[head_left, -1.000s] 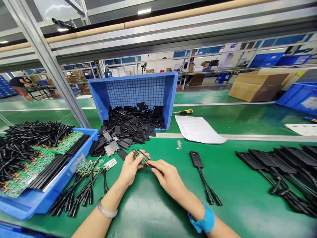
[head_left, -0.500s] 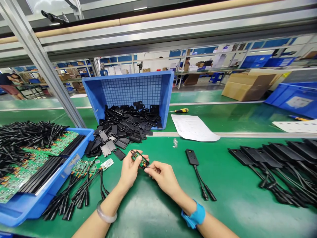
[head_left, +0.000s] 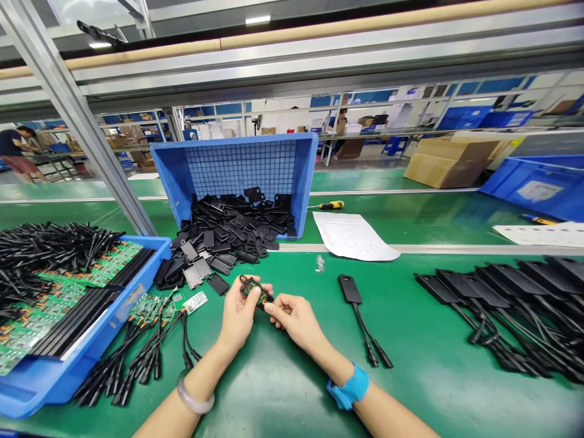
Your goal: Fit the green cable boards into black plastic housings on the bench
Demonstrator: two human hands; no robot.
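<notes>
My left hand [head_left: 241,312] grips a small black plastic case [head_left: 249,283] with a green circuit board seated in it, the thumb pressing on the board. At the case's near end, where orange wires show, my right hand [head_left: 292,319] pinches with thumb and forefinger; the cable there is mostly hidden by the fingers. To the right of my hands lies a closed black case with two cable leads [head_left: 350,289]. Left of them, several circuit boards with black cables [head_left: 152,307] rest on the green bench [head_left: 274,389].
A tipped blue crate [head_left: 301,182] spills black case halves [head_left: 237,225] behind my hands. A blue tray [head_left: 132,304] of wired boards stands at left. Finished-looking cased units [head_left: 493,292] lie at right. A paper sheet [head_left: 353,234], a screwdriver [head_left: 335,205] and a cardboard box [head_left: 449,161] are farther back.
Both hands stay on the case in nearly the same place, the right fingers shifting slightly at its wire end. The whole view has moved a little.
</notes>
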